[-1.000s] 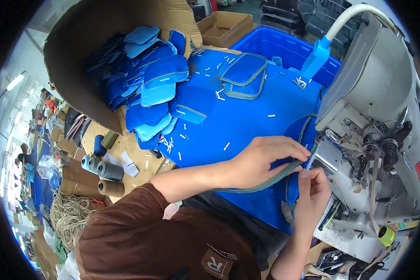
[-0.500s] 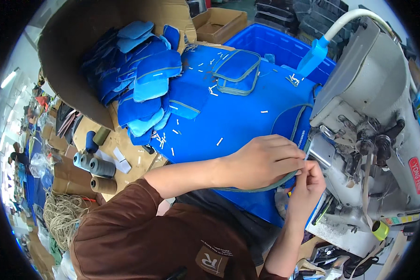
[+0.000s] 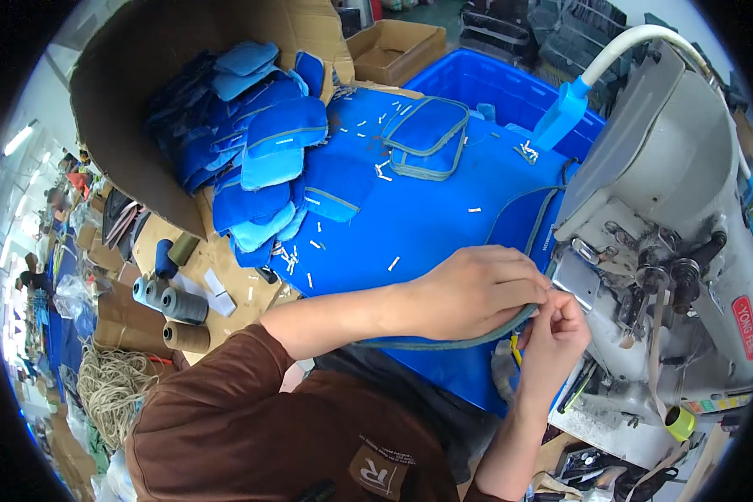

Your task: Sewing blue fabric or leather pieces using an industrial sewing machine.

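Beside the sewing machine (image 3: 636,259), a blue fabric piece (image 3: 519,213) with grey edging curves under and around my left hand. My left hand (image 3: 485,289) lies across it, fingers bent together and gripping its edge. My right hand (image 3: 559,330) is closed in a pinch on the same edge, its fingertips almost touching those of the left. The grey edging (image 3: 468,341) shows below my left hand. Part of the fabric is hidden under that hand, and the spot between the fingertips is too covered to see well.
Blue fabric pieces (image 3: 284,125) are heaped by a cardboard box (image 3: 134,159). A blue pouch-like piece (image 3: 427,138) and white scraps lie on the blue worktop (image 3: 427,217). Thread cones (image 3: 184,303) stand left. Behind are a blue crate (image 3: 468,75) and a light-blue nozzle (image 3: 560,113) on a white hose.
My right hand has shifted slightly right, its fingers still pinched. The fabric's edging below my left hand has moved a little and shows more. My left hand stays nearly in place.
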Tool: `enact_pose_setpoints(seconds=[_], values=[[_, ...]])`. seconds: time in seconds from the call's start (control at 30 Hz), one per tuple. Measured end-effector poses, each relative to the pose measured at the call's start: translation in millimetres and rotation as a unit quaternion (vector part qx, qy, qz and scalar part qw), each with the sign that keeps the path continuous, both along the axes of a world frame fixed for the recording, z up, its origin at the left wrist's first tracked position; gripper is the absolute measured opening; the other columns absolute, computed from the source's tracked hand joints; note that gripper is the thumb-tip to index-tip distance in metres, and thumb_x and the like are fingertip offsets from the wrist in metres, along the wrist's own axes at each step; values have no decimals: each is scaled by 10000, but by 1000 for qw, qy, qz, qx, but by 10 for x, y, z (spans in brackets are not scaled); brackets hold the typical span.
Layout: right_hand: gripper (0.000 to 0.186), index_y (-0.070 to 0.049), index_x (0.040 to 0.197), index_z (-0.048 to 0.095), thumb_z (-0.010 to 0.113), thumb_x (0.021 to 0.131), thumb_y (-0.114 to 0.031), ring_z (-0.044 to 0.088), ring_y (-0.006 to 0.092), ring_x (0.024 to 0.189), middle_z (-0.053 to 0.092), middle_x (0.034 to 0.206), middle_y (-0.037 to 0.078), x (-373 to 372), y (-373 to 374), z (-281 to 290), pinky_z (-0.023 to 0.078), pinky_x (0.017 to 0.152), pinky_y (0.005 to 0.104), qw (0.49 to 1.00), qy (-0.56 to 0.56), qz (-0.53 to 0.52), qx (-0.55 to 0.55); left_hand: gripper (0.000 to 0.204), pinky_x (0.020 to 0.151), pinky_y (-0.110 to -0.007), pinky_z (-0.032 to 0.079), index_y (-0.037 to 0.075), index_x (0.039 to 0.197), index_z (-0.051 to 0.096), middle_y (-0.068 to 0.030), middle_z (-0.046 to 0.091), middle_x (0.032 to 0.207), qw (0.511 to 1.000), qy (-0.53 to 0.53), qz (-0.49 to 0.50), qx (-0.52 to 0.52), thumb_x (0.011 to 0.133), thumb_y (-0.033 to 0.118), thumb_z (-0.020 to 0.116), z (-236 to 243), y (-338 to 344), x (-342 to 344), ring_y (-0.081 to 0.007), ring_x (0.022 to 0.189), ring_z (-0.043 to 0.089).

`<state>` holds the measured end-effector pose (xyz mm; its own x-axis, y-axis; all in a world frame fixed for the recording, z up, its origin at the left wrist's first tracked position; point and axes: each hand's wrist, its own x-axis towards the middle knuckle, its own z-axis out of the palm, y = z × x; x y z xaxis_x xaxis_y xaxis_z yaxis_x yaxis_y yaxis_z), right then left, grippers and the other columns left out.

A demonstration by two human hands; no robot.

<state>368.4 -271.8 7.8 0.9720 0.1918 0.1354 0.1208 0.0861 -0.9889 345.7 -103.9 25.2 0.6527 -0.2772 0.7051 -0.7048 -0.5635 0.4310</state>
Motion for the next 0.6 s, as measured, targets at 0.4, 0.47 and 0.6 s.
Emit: enact_pose_setpoints(seconds=[0.4,0.47,0.6], values=[[83,-9,920,634,591,989,-26,536,24,531,605,662,-13,-19,-8,-27,427,451,187,999,-19,18,-28,275,868,-394,562,47,1012,675,-112,706,1117,999,-46,13,18,745,-3,720,-12,-29,-49,-299,1033,686],[81,-9,922,636,595,988,-31,523,23,508,592,638,-18,3,3,-15,408,434,182,998,-30,20,-53,266,867,-394,563,46,1004,675,-112,707,1114,998,-52,13,35,744,6,721,12,-14,-39,-298,1034,686],[82,-6,921,632,595,989,-35,512,22,490,582,621,-20,13,45,-44,390,422,178,999,-26,7,-43,252,862,-397,564,44,995,676,-111,705,1116,997,-56,16,49,747,31,721,-13,1,-9,-297,1039,684]])
